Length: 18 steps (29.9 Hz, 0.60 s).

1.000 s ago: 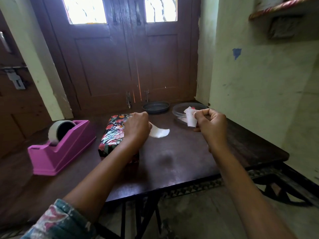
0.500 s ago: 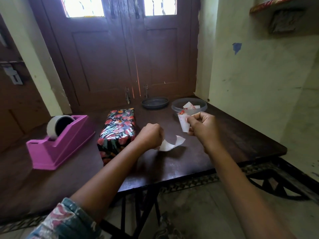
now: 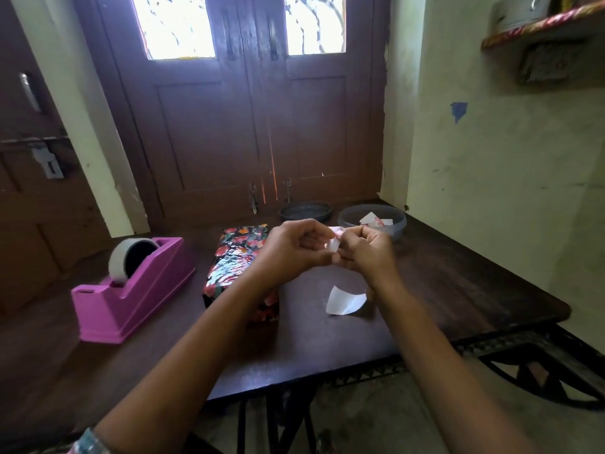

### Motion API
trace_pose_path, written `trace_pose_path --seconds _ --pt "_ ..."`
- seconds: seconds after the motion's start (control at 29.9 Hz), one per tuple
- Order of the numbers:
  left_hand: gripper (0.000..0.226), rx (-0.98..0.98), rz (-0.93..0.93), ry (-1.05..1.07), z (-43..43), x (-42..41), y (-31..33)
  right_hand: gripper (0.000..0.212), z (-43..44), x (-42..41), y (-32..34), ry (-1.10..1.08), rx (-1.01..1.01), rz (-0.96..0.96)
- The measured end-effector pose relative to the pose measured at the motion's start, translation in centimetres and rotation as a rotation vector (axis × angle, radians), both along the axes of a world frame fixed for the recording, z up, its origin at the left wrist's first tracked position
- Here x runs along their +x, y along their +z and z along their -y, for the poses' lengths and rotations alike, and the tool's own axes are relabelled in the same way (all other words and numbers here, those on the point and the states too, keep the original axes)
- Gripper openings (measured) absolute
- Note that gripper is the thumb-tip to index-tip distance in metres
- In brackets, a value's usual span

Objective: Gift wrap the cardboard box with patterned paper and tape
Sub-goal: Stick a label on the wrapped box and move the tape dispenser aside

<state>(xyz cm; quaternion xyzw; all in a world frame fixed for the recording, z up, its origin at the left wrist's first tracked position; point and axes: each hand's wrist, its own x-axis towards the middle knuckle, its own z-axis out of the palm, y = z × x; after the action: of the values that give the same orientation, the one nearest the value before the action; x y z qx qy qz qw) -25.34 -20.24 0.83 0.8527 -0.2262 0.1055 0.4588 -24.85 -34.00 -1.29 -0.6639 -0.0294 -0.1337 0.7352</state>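
The dark wooden counter (image 3: 425,290) carries what it did half a second ago. The pink tape dispenser (image 3: 131,299) stands at its left with its roll of tape (image 3: 119,260) seated in the back. The cardboard box (image 3: 240,257), fully covered in glossy flowered paper, lies just right of the dispenser, and the left forearm crosses its near end.

The hands have changed. The left hand (image 3: 291,250), which was apart from the right and held a curled white slip, has come up to meet the right hand (image 3: 368,253) above the counter. Both now pinch one small white scrap (image 3: 334,246) between curled fingertips. The clear bowl (image 3: 397,224) of scraps and the dark dish (image 3: 306,212) sit at the far edge. The white slip (image 3: 346,300) has left the left hand and lies curled on the counter beneath the right wrist.
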Motion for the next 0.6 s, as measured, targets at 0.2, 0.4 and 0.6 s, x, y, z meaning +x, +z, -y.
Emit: trace_pose_path --seconds 0.2,0.4,0.6 --pt "0.028 -0.079 0.154 0.207 -2.3 0.1 0.2 0.023 -2.4 -0.8 0.9 0.253 0.125 0.010" --pt "0.011 -0.136 0.170 0.344 -5.5 0.6 0.6 0.025 -5.2 0.2 1.0 0.255 0.058 0.026" --pt "0.017 -0.204 0.124 0.348 -9.8 1.4 1.6 0.026 -7.4 4.2 1.8 0.023 -0.323 0.016"
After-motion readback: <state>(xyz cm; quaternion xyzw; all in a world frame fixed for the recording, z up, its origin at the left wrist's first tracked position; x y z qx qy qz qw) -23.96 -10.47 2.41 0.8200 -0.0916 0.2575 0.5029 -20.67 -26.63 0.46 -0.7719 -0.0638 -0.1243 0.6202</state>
